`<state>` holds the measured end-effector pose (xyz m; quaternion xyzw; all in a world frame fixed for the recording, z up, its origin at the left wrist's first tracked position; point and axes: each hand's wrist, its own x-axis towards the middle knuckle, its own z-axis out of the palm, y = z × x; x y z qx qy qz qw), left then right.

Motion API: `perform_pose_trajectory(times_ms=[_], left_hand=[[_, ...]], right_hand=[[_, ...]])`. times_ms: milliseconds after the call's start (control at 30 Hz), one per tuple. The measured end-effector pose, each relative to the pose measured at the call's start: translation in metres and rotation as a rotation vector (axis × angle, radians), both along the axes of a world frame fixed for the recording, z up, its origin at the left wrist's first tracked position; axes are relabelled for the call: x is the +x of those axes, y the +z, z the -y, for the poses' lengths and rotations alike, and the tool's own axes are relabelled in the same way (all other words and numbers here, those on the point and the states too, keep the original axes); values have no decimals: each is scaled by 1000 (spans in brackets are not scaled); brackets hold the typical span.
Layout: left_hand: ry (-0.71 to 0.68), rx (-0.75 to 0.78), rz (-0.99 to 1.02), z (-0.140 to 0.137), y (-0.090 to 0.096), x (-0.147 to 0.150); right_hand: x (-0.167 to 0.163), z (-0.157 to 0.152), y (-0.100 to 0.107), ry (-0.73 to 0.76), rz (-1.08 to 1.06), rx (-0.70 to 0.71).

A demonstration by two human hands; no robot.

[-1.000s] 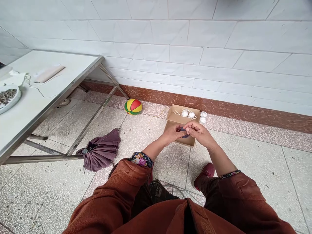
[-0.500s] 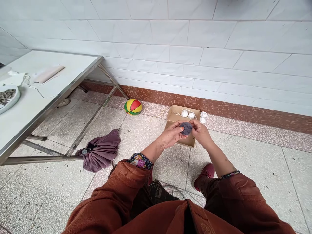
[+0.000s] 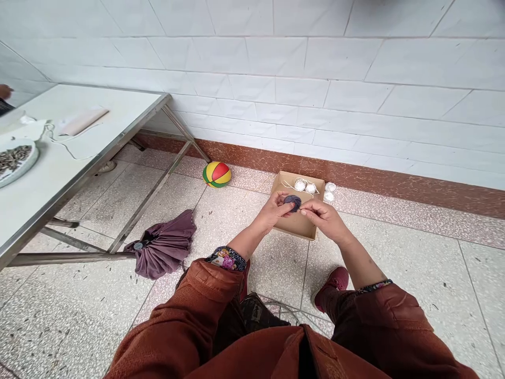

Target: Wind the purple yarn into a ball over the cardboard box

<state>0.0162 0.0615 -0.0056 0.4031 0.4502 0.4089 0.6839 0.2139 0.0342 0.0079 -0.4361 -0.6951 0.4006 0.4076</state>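
A dark grey ball of yarn (image 3: 292, 203) is held in my left hand (image 3: 277, 208), its fingers and thumb closed round it. Just to the right, my right hand (image 3: 321, 215) pinches with thumb and forefinger what looks like a strand of that yarn, close beside the ball. Below and behind both hands, a shallow cardboard box (image 3: 294, 227) lies on the floor. Inside its far part sit two white yarn balls (image 3: 305, 186) with loose ends. More white balls (image 3: 329, 191) rest on the floor against the box's right side.
A metal-framed table (image 3: 130, 113) at left carries a bowl (image 3: 29, 162) of dried pieces. A purple folded umbrella (image 3: 168, 243) lies by its lower bar. A coloured ball (image 3: 216, 174) sits near the tiled wall. Another person's hand (image 3: 5, 91) shows at the far left.
The yarn ball and my left hand have shifted slightly left. My right hand has come away from the ball, still pinching. Another person's hand has appeared at the far left.
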Motion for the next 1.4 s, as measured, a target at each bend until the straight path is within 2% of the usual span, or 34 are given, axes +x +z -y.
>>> perform_pose_trajectory(times_ms=[200,367,467,600,700,800,900,1000,1100,1167,1267,1400], left_hand=[[-267,73,-10,10,6,6],[-349,22,122,15,14,8],[-293,-46,247,14,15,6],[-111,-110,360,5,11,1],[-6,-97,279,-2,6,-1],[62,-29,115,-4,2,-2],[12,33,-34,-1,2,0],[-149,43,-84,4,6,2],[-310,0,-2,9,12,2],[-346,-30,122,11,16,1],[-247,-60,310,9,17,0],[-21,-30,329,2,10,-1]], right_hand=[[6,-6,-1,-175,-33,60],[5,-11,-11,-243,-30,-25],[3,-12,-20,-226,14,-65],[-4,-8,-26,-182,123,-29],[-8,-3,-21,-60,151,20],[-8,0,-11,60,131,31],[-3,0,-2,49,73,34],[4,-4,0,-38,61,68],[7,-9,-5,-128,86,89],[7,-11,-12,-189,95,73],[3,-11,-19,-218,130,37],[-5,-3,-20,-59,177,58]])
